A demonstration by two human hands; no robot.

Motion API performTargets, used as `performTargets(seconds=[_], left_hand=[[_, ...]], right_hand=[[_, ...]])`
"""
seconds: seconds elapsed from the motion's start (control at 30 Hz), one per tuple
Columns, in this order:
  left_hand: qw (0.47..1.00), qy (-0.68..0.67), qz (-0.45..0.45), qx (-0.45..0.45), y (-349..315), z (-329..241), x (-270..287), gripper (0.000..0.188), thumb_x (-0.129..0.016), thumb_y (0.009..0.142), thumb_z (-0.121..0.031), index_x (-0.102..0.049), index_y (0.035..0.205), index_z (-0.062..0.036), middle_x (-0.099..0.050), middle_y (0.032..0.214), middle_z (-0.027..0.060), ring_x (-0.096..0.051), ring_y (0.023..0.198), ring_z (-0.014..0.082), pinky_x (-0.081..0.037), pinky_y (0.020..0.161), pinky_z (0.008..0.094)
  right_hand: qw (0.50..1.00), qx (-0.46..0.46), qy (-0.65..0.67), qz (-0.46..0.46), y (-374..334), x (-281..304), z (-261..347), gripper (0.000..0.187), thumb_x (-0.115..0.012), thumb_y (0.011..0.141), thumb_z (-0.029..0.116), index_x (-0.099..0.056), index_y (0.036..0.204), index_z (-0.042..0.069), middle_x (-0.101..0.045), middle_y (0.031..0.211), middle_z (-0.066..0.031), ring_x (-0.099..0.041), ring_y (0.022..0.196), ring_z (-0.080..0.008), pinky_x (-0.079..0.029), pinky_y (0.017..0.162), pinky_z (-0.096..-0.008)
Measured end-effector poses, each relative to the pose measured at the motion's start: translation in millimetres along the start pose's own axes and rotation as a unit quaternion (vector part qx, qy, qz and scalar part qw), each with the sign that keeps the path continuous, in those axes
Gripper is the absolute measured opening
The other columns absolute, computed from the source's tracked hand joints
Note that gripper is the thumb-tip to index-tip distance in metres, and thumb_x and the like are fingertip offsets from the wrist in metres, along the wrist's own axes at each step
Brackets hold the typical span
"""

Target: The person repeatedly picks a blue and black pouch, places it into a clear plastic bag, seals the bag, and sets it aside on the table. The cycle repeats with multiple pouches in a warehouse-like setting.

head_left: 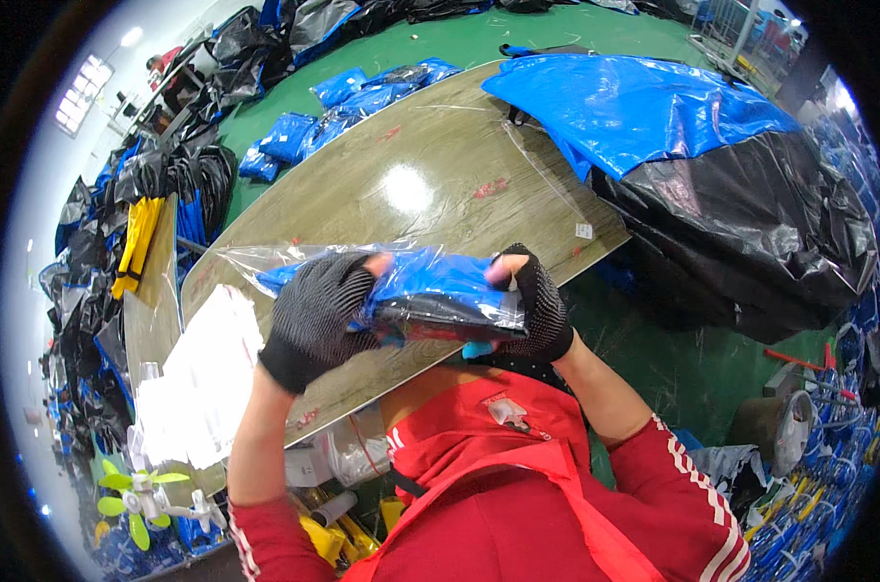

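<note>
Between my two hands is a folded blue-and-black sheet packet in a clear plastic bag [430, 291], held just above the near edge of the table. My left hand [322, 312], in a dark fingerless glove, grips the packet's left end with the thumb on top. On the right end, my right hand [535, 303] closes in a matching glove, thumb also over the top. The bag's loose clear end trails out to the left past my left hand. The fingers beneath the packet are mostly hidden.
The wood-patterned table [333, 194] bears a large blue-and-black sheet [653, 107] hanging off its right end. White plastic bags [212, 378] lie at its left, near a small green-bladed fan [141, 500]. Blue packets [290, 136] lie on the green floor beyond; a yellow strip [137, 242] hangs left.
</note>
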State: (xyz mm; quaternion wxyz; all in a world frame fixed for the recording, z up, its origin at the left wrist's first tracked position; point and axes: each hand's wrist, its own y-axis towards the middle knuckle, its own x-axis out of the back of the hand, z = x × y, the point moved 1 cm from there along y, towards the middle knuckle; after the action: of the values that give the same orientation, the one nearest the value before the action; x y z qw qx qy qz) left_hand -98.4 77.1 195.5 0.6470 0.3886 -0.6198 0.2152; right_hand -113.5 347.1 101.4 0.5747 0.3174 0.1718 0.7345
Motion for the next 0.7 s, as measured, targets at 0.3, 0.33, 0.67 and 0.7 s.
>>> performTargets(seconds=[0.3, 0.33, 0.67, 0.7], left_hand=[[0.979, -0.128, -0.117, -0.108, 63.2, -76.1, -40.0, 0.064, -0.076, 0.065, -0.051, -0.061, 0.117, -0.0160, -0.065, 0.106, 0.0112, -0.062, 0.091, 0.0331, -0.048, 0.077, 0.0437], [0.944, -0.206, -0.238, -0.101, 61.8, -87.9, -46.8, 0.064, -0.074, 0.068, -0.052, -0.060, 0.118, -0.0154, -0.064, 0.110, 0.0132, -0.062, 0.095, 0.0348, -0.047, 0.082, 0.0448], [0.537, -0.667, -0.367, 0.363, 28.6, -64.4, -160.5, 0.039, -0.066, 0.090, -0.028, -0.052, 0.121, -0.0081, -0.056, 0.094, -0.0032, -0.049, 0.079, 0.0062, -0.042, 0.069, 0.0228], [0.523, -0.690, -0.385, 0.320, 31.1, -65.9, -168.8, 0.040, -0.069, 0.088, -0.030, -0.056, 0.117, -0.0077, -0.059, 0.095, -0.0024, -0.053, 0.082, 0.0088, -0.044, 0.072, 0.0252]], right_hand=[[0.995, -0.050, 0.090, 0.012, 1.5, -10.4, -14.9, 0.056, -0.082, 0.064, 0.017, -0.055, 0.112, 0.004, -0.061, 0.106, -0.0148, -0.061, 0.097, -0.0282, -0.046, 0.089, -0.0381], [0.997, -0.022, 0.076, 0.020, 0.9, -10.4, -15.4, 0.055, -0.080, 0.066, 0.017, -0.055, 0.112, 0.004, -0.063, 0.101, -0.0130, -0.061, 0.094, -0.0261, -0.047, 0.087, -0.0373], [0.820, -0.196, 0.324, -0.430, 52.4, -4.2, -24.5, 0.065, -0.044, 0.092, 0.061, -0.048, 0.130, 0.009, -0.055, 0.124, -0.0091, -0.054, 0.110, -0.0239, -0.044, 0.093, -0.0388], [0.838, -0.163, 0.312, -0.418, 58.8, -5.6, -24.0, 0.062, -0.047, 0.093, 0.057, -0.048, 0.131, 0.009, -0.055, 0.124, -0.0081, -0.054, 0.110, -0.0230, -0.044, 0.093, -0.0378]])
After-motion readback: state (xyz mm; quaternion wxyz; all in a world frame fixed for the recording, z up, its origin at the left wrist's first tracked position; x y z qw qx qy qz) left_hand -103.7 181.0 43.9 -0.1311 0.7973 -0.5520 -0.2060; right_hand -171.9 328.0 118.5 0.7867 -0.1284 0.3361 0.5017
